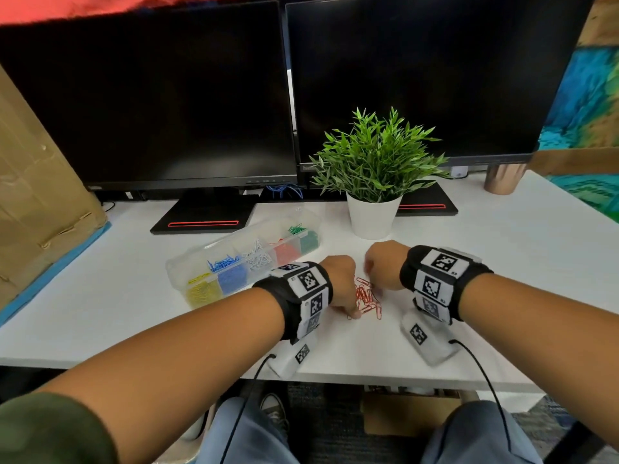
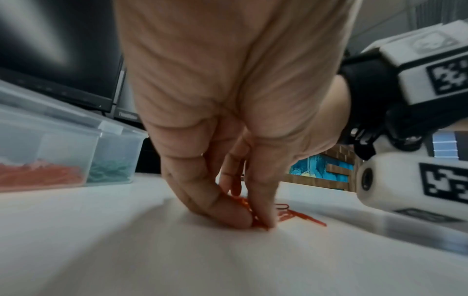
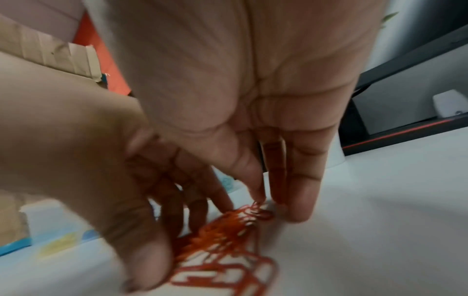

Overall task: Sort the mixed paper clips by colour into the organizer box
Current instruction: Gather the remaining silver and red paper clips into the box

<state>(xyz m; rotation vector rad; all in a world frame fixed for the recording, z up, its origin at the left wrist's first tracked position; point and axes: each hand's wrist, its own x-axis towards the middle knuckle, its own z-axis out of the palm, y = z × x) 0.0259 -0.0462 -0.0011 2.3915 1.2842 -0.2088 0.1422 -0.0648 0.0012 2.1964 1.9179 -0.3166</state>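
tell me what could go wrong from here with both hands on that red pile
1. The left hand pinches only the near edge of the red paper clips, so tangled ones may trail and drop short of the organizer box.
2. The right hand has straight fingers at the far edge of the pile and could flick clips across the table.

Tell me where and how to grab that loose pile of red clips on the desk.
Grip the red paper clips at the pile's two outer edges, from above, fingertips scraping the desk. They lie flat and tangled, so squeezing inward probably bunches them; the left hand and right hand already flank them.
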